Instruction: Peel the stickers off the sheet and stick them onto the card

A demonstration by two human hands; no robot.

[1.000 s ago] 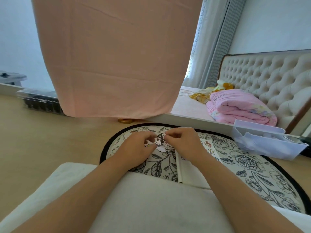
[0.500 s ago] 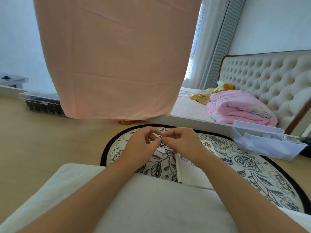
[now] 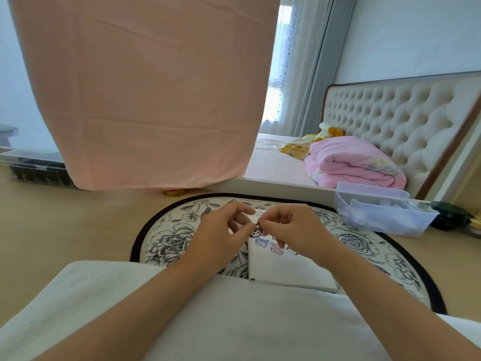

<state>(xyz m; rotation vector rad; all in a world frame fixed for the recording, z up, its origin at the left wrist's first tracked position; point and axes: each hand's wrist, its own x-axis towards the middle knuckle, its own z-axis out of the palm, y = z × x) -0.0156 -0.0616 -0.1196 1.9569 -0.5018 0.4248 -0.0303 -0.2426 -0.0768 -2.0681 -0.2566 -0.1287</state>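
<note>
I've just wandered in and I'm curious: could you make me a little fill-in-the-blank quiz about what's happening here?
1. The left hand holds the sticker sheet while the right hand pinches a small sticker ____ the white card.
2. The card lies on a round mat printed with ____.
3. The folded blanket on the bed is ____.
4. The clear bin stands to the ____ of the hands.

Missing words: above; flowers; pink; right.
</note>
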